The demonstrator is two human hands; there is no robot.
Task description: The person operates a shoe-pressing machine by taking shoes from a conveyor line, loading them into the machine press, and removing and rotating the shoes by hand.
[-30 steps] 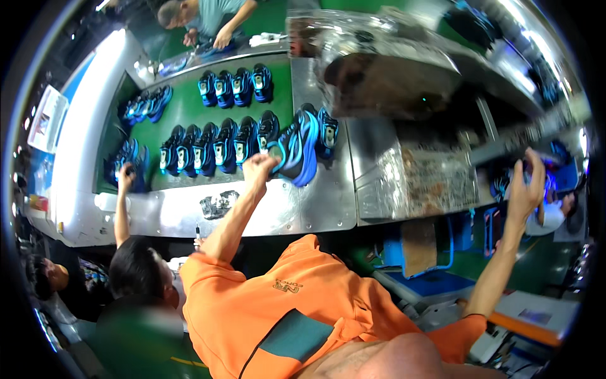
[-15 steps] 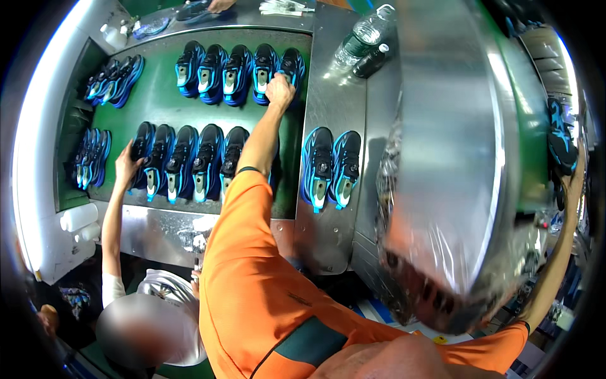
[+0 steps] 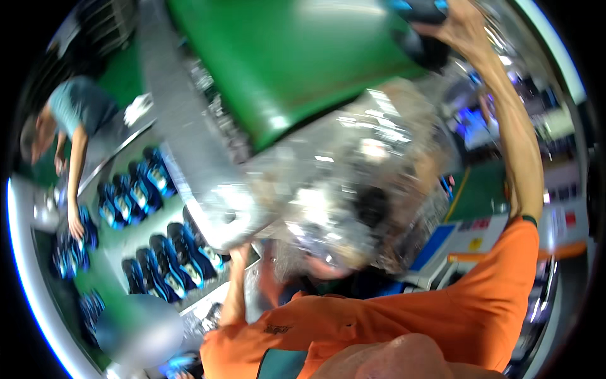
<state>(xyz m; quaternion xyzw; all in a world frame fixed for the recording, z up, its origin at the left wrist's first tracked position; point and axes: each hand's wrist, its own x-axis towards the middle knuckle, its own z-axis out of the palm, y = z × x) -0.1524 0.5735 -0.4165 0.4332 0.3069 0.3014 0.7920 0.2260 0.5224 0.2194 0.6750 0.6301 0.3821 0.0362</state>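
At the upper right, the fingers of my right hand (image 3: 459, 28) are closed around a dark sneaker (image 3: 432, 50) with blue parts, blurred by motion. It is at the edge of a raised green surface (image 3: 284, 57). My left forearm rises from the orange sleeve, and my left hand (image 3: 240, 251) is mostly hidden behind the end of a metal ledge (image 3: 224, 221). Its fingers do not show. Near it, a row of black and blue sneakers (image 3: 180, 252) stands on a green conveyor. A second row of sneakers (image 3: 136, 192) lies farther off.
Crumpled clear plastic (image 3: 379, 151) hangs below the raised green surface, in front of me. At the far left, a co-worker's hand (image 3: 76, 224) touches more sneakers. Another person, blurred, is at the lower left. A white and blue machine (image 3: 467, 237) stands at the right.
My view has swung to the right. My left hand has left the far row of sneakers and is now by the metal ledge. My right hand shows higher, with the sneaker by the green surface.
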